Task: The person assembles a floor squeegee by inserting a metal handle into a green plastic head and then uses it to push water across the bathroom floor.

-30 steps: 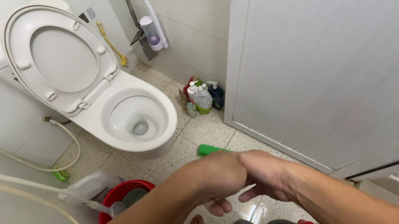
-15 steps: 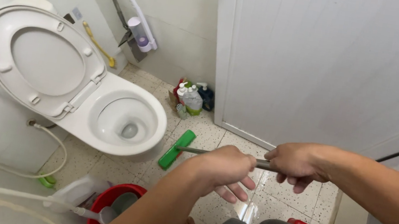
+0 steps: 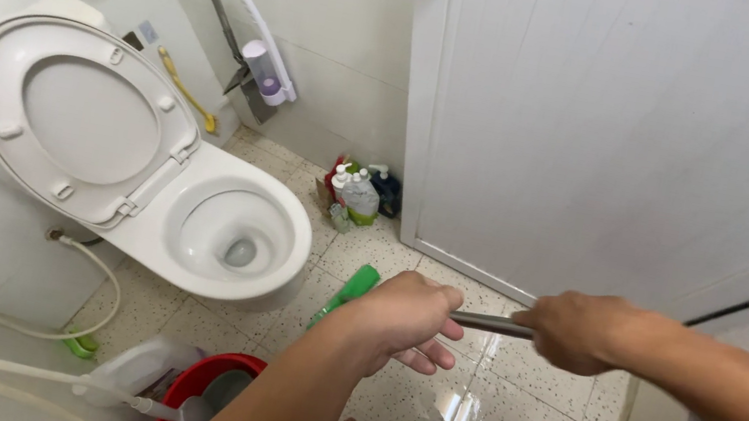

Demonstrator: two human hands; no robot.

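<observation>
Both hands hold a long grey metal pole [image 3: 489,323] that ends in a green floor-scrubber head [image 3: 347,292] on the speckled tile floor, right in front of the white toilet bowl [image 3: 233,236]. My left hand [image 3: 405,317] grips the pole nearer the green head, with some fingers loose below it. My right hand [image 3: 582,331] is closed round the pole further back. The toilet's seat and lid [image 3: 76,115] stand raised.
Several cleaning bottles [image 3: 358,189] stand in the corner by the white door [image 3: 631,132]. A red bucket [image 3: 208,386] and a white jug [image 3: 130,368] sit at the lower left. A brush [image 3: 261,39] and a yellow tool [image 3: 186,93] lean on the wall. The floor looks wet.
The green head has swung from lying broadside to pointing end-on near the toilet base. My right hand slid back along the pole, and my left hand shifted slightly down.
</observation>
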